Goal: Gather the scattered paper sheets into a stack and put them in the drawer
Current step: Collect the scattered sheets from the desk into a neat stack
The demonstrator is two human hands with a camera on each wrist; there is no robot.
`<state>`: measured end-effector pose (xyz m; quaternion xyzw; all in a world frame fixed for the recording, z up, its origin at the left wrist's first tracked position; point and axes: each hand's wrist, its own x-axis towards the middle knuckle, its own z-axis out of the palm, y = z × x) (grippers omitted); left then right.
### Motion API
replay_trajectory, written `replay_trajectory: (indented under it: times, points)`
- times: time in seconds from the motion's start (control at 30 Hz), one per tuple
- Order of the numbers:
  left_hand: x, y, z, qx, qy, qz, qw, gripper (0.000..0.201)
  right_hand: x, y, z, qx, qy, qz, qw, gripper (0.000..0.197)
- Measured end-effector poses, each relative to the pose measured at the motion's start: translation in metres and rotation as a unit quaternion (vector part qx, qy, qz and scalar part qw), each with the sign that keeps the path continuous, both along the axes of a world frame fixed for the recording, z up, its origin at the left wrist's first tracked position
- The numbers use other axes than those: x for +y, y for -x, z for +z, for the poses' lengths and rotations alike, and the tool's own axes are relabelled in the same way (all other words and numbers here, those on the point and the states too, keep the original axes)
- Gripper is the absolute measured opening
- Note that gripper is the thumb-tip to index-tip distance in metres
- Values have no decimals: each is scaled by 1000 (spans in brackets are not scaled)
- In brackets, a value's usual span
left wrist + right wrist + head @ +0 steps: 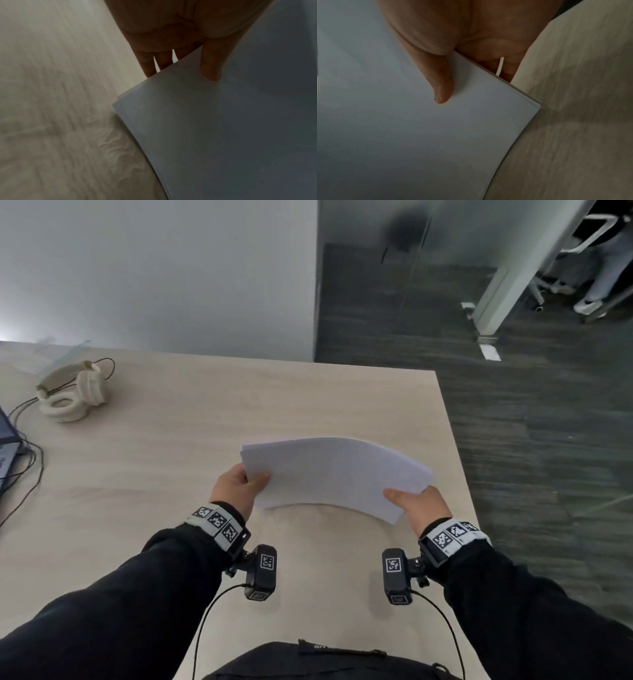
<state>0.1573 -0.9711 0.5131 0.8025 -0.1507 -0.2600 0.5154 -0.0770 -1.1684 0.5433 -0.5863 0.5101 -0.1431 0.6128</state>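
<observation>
A stack of white paper sheets [334, 474] is held above the wooden table [171, 446], bowed upward in the middle. My left hand [239, 486] pinches its left edge, thumb on top and fingers beneath. My right hand [416, 503] pinches the right edge the same way. In the left wrist view the thumb presses the paper stack [223, 128] near its corner, with my left hand [171, 33] above it. In the right wrist view my right hand [462, 33] has its thumb on the paper stack [402, 135], whose edges line up at the corner. No drawer is in view.
Beige headphones [73, 392] with a cable lie at the table's far left. A laptop edge [7, 440] and black cables sit at the left border. The table's right edge [455, 446] drops to dark carpet. A glass partition and chair legs stand far right.
</observation>
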Motion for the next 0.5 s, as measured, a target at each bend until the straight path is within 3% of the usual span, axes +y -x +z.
replay_trajectory:
  times: [0.03, 0.13, 0.27, 0.3, 0.4, 0.43, 0.5]
  points:
    - [0, 2, -5, 10, -4, 5, 1000, 9, -1, 2, -6, -1, -6, 1, 1000, 8]
    - [0, 6, -11, 29, -11, 14, 999, 17, -2, 7, -15, -5, -6, 14, 1000, 23]
    - [-1, 7, -7, 61, 25, 23, 998, 43, -4, 8, -9, -88, -39, 33, 995, 23]
    - [-2, 8, -4, 66, 50, 27, 996, 49, -5, 7, -6, -109, -48, 34, 992, 37]
    - [-5, 12, 8, 74, 109, 42, 990, 61, -8, 1, -1, -155, -30, -1, 987, 107]
    - [-7, 12, 10, 77, 112, 52, 989, 60, -10, -1, -2, -168, -28, -14, 985, 116]
    - [-11, 8, 14, 100, 93, 86, 987, 58, -12, -4, -2, -180, -40, -34, 982, 113]
